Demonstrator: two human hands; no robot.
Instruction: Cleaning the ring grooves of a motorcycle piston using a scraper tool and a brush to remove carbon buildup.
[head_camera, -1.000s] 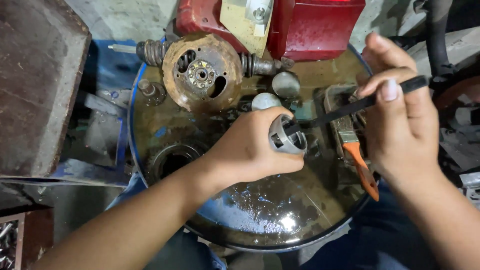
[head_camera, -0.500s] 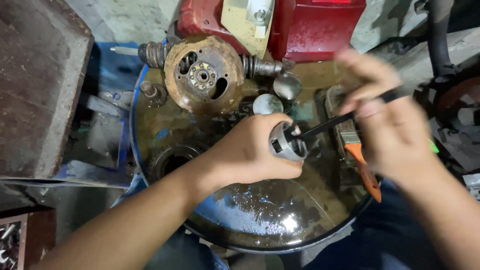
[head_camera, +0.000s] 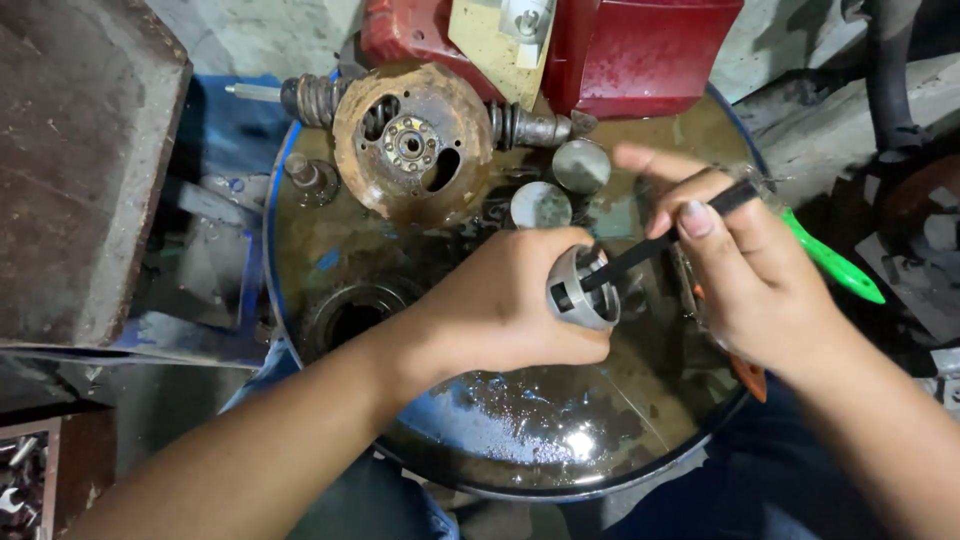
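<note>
A repair workshop: an oily drum top (head_camera: 330, 240) carries a rusty engine part (head_camera: 412, 143) and loose metal pieces.

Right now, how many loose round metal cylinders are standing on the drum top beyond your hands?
2. One cylinder stands near the red engine casing; the other cylinder stands just beyond the left hand. More may be hidden under the hands.
</note>
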